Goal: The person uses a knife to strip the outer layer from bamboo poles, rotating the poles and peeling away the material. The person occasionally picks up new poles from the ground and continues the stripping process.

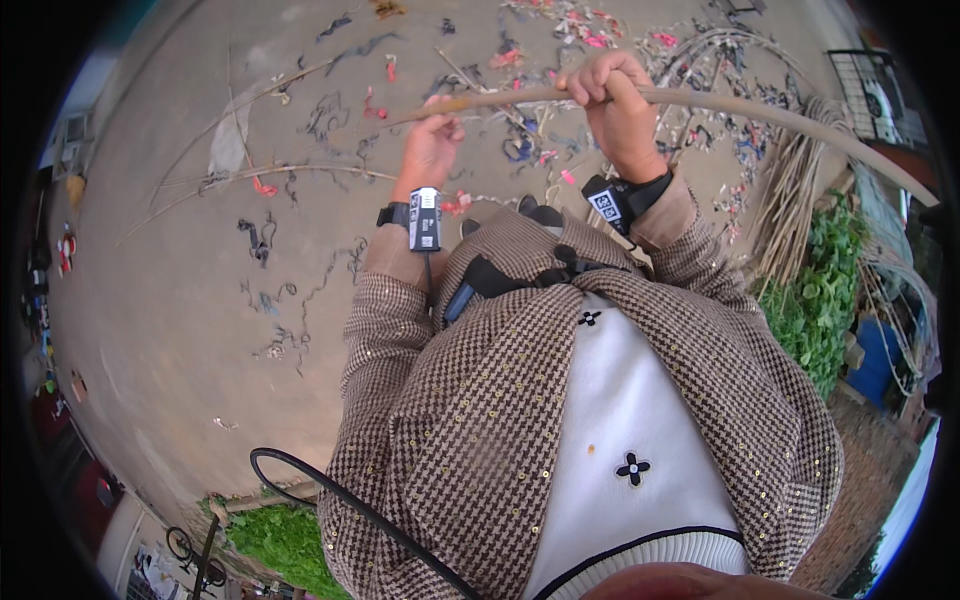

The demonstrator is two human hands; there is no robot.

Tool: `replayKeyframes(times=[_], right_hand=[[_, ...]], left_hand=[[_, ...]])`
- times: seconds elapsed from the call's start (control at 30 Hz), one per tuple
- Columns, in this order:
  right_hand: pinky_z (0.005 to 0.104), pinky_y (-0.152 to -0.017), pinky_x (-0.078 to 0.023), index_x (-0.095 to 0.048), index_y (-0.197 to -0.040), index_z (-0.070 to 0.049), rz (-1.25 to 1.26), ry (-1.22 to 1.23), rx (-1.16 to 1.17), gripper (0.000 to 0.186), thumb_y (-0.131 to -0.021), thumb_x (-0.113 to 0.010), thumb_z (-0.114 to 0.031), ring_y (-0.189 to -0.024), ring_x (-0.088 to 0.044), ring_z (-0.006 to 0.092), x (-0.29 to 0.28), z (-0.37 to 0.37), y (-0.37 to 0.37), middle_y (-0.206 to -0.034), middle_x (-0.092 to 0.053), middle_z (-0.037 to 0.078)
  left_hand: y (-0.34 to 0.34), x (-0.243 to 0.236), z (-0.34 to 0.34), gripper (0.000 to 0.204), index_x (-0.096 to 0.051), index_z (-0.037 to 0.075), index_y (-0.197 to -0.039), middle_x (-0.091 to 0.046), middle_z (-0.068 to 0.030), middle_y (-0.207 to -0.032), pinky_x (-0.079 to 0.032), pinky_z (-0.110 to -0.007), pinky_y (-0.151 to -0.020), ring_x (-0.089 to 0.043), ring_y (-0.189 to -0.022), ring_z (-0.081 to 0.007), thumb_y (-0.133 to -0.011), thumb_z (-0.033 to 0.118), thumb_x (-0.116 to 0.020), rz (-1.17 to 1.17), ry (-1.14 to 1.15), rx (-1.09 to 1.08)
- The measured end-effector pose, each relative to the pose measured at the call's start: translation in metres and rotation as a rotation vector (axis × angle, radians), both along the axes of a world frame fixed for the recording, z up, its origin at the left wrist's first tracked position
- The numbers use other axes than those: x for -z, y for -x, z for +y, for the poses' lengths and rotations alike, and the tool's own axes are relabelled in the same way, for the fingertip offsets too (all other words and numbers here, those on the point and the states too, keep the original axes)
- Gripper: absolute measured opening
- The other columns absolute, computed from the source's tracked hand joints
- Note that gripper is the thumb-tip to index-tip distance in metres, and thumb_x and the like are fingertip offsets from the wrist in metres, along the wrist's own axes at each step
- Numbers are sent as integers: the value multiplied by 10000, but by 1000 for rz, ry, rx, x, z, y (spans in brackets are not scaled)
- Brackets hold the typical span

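We have the long brown pole (760, 107) up off the ground (170, 370), running across the top of the frame from just left of upper centre and bending down toward the right rim. Our right hand (618, 105) is closed firmly around it, right of upper centre, fingers wrapped over the top. Our left hand (430, 155), near the pole's left end, has its fingers curled around it; how hard they press we cannot tell.

As far as we can judge, the work on this pole is under way: it is picked up and held in both hands, but not yet set down. Its visible length looks bare, with nothing tied on, though the far right end runs too close to the dark rim to check.

Slender rods (300, 167) lie loose at the upper left, and a bundle of thin poles (795, 200) lies at the right. Whether those are finished or waiting we cannot say. Pink scraps (597, 41) and dark strips (258, 243) litter the ground across the upper half, so any tidying there seems still to be done.
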State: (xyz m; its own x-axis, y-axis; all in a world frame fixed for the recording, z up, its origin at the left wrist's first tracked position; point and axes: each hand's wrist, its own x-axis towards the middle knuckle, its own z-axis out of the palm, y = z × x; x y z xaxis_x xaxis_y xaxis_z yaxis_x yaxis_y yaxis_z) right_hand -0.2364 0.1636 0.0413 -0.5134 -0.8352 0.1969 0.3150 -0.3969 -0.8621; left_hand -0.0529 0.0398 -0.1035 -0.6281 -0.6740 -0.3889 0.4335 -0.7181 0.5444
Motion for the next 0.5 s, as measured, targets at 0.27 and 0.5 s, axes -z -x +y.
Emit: replayKeyframes(times=[0.27,0.5], right_hand=[[412,-712,-451,-430,-717,-51,-12,10,-57,100,-806,-402,-15,-553,-361,148,-6,-4,18,-595,-337,9],[394,-702,-412,-433,-703,-76,-16,86,6,113,-811,-449,-46,-564,-328,136,-27,-9,65,-594,-313,-14]], left_hand=[[-14,11,11,135,-565,33,-782,-599,-120,-682,-417,-428,-496,-540,-527,-306,-817,141,-493,-898,1131,250],[-206,78,20,248,-682,73,-949,-654,-181,-984,-501,-448,-770,-635,-928,-316,-796,170,-513,-1594,1247,1427]])
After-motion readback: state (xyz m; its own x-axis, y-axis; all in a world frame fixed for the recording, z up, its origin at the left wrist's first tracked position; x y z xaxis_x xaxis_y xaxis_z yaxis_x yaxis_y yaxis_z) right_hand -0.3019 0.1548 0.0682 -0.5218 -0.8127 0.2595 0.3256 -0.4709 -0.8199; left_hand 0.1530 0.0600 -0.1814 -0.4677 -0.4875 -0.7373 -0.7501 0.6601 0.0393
